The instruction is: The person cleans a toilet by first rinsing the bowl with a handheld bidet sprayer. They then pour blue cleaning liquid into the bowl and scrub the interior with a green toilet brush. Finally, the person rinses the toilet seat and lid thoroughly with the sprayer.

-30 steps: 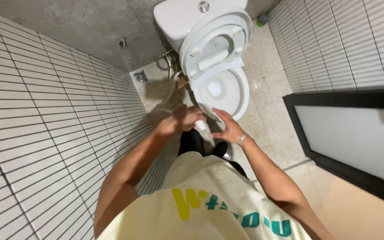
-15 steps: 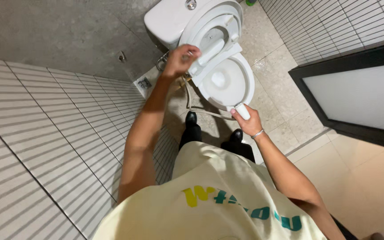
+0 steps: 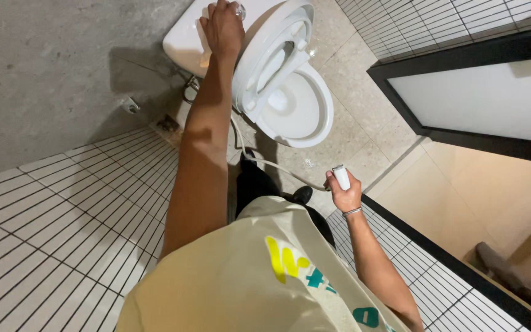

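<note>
A white toilet (image 3: 296,110) stands ahead with its seat and lid (image 3: 271,55) raised against the cistern (image 3: 182,46). My left hand (image 3: 221,24) reaches far forward and rests on top of the cistern, fingers by the chrome flush button (image 3: 239,10). My right hand (image 3: 344,192) is held low near my body, shut on a white bidet sprayer head (image 3: 341,176). The sprayer's hose (image 3: 278,167) trails from it across the floor toward the wall beside the toilet.
White tiled walls (image 3: 62,233) close in on the left and lower right. A bare grey wall (image 3: 44,67) is behind the cistern. A black-framed frosted door (image 3: 480,98) is on the right. My feet in dark shoes (image 3: 302,195) stand on the speckled floor.
My left hand moved from the raised seat up onto the cistern top. My right hand drew back from the bowl rim toward my body with the sprayer.
</note>
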